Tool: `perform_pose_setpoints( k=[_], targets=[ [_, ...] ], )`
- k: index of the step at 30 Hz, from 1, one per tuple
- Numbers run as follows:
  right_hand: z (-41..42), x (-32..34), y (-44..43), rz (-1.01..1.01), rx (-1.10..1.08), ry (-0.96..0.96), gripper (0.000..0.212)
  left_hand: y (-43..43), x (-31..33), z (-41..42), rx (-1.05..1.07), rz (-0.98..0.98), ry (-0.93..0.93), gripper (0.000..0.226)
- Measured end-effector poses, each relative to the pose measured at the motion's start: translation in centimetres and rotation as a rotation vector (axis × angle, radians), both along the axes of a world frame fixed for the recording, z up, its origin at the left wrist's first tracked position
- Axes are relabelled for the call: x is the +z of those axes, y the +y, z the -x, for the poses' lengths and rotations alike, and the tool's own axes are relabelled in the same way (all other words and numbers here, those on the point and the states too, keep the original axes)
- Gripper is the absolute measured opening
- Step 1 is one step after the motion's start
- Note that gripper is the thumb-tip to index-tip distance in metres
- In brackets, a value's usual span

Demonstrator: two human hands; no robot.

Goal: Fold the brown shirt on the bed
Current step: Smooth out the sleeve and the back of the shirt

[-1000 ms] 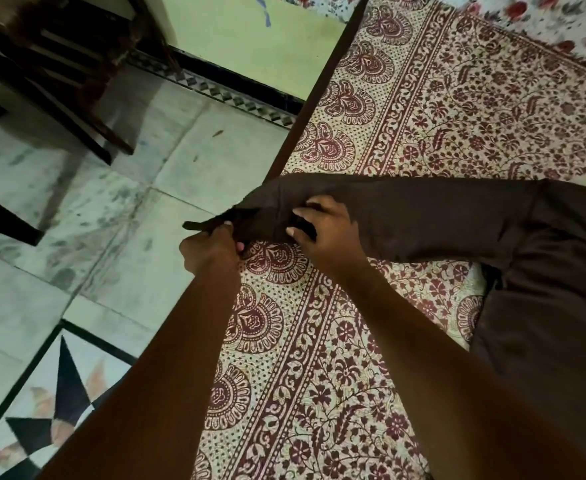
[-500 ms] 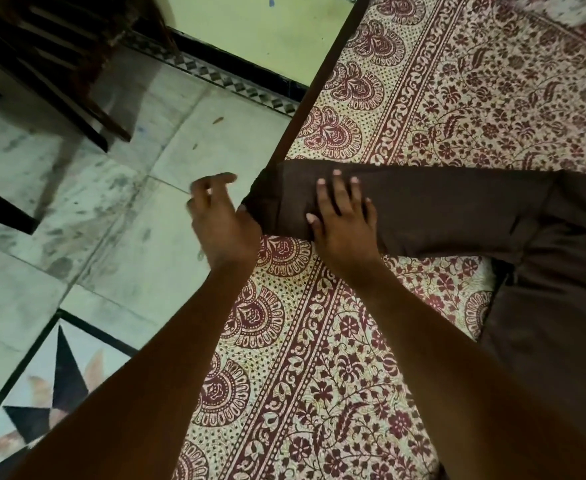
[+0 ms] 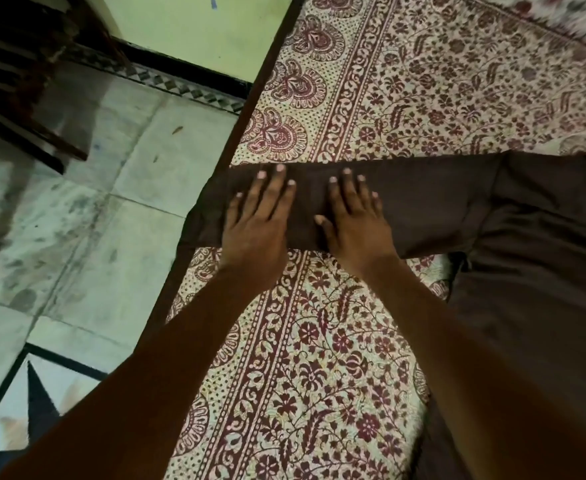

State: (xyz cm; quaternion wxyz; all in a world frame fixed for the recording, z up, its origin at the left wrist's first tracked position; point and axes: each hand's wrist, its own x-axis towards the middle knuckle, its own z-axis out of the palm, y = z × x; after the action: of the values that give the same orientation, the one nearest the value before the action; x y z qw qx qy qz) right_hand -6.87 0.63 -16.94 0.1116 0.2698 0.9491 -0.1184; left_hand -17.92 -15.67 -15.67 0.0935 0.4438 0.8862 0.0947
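Observation:
The brown shirt (image 3: 540, 271) lies on the bed at the right, its body running down the right edge of view. One long sleeve (image 3: 433, 199) stretches left across the bedsheet, and its cuff end overhangs the bed's left edge. My left hand (image 3: 257, 220) rests flat on the sleeve near the cuff, fingers spread. My right hand (image 3: 353, 223) lies flat on the sleeve just to the right of it, palm down. Neither hand grips the cloth.
The bed is covered by a cream sheet with a maroon floral print (image 3: 319, 358). Its dark wooden edge (image 3: 250, 98) runs diagonally. Left of it is a pale tiled floor (image 3: 94, 220) with a dark chair (image 3: 25, 81) at the top left.
A second ago both hands pinched the sleeve's cuff end. They let go, and now both lie flat on the sleeve, which is spread smooth and straight.

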Motion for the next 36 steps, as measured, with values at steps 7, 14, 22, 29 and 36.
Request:
perform_pose_setpoints(
  k=[7,14,22,29,36],
  targets=[
    [-7.2,1.9,4.3,-0.140,-0.316,0.170,0.064,2.9,-2.2,0.5,0.080,0.128,-0.045,0.064],
    [-13.2,1.0,8.0,-0.058,-0.387,0.035,0.074,7.1,-0.5,-0.2,0.164,0.059,-0.050,0.069],
    [-14.3,1.7,10.5,0.021,-0.347,0.184,0.083,13.9,1.0,2.2,0.306,-0.010,-0.059,0.025],
    [-13.6,1.1,10.1,0.017,-0.247,0.106,0.085,15.0,0.9,3.2,0.291,0.038,0.085,0.031],
    [-17.1,0.3,11.3,-0.098,-0.416,0.203,0.075,17.5,0.8,0.2,0.076,-0.055,0.028,0.039]
  ],
)
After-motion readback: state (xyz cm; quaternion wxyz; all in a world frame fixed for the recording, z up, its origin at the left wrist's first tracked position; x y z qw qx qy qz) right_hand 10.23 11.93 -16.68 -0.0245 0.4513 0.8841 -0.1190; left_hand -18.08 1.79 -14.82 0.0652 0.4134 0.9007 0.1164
